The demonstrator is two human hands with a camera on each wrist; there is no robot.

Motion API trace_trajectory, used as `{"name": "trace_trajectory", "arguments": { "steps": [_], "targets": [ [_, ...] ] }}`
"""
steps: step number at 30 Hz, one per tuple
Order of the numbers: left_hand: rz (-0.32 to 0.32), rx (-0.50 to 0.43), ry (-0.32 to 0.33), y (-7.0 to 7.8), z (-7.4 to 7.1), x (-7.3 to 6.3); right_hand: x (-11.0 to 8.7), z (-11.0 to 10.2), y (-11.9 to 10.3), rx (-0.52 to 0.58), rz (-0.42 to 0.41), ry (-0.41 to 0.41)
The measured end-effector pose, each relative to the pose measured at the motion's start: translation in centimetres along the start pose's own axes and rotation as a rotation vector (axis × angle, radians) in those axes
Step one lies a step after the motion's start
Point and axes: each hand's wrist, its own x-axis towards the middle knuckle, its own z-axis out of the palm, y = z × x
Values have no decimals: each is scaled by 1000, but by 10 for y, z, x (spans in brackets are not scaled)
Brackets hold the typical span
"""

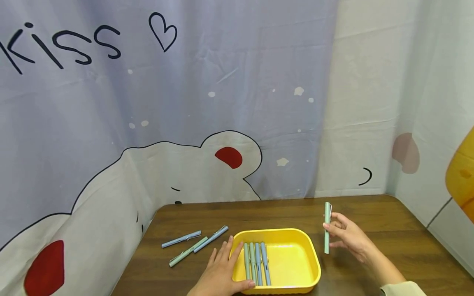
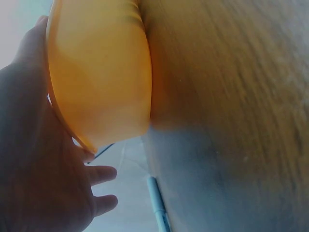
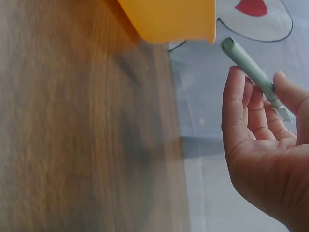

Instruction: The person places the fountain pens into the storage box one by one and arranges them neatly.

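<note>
Table (image 1: 274,214); right hand (image 1: 349,237) pinches pen (image 1: 327,218).

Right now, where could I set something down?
Bare: inside the yellow tray, right of its four pens, and the wooden table beyond the tray, up to the cloth. Crowded: the tray's left, where those pens lie and the left hand rests; further left, three loose pens.

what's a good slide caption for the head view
Right fingers hold a green pen beside a yellow tray of four pens, left fingers at its rim.
</note>
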Motion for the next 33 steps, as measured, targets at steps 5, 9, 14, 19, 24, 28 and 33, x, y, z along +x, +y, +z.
{"name": "trace_trajectory", "arguments": {
  "steps": [5,9,14,19,24,28,33],
  "targets": [
    [1,-1,1,0,0,1,-5,9,-6,-6,-6,5],
    [4,-5,8,0,0,1,-8,19,-10,-17,-12,1],
    [2,-9,13,1,-1,0,-11,31,-13,-17,-16,6],
    [-1,-10,12,1,0,0,-13,42,-14,-38,-10,-45],
    [-5,-12,9,-1,2,1,-16,52,-15,-51,-31,-93],
    [-7,-12,7,0,2,0,-17,60,-16,-79,-39,-107],
    [-1,-5,14,1,0,0,-19,69,-19,-107,-23,-109]
  ]
}}
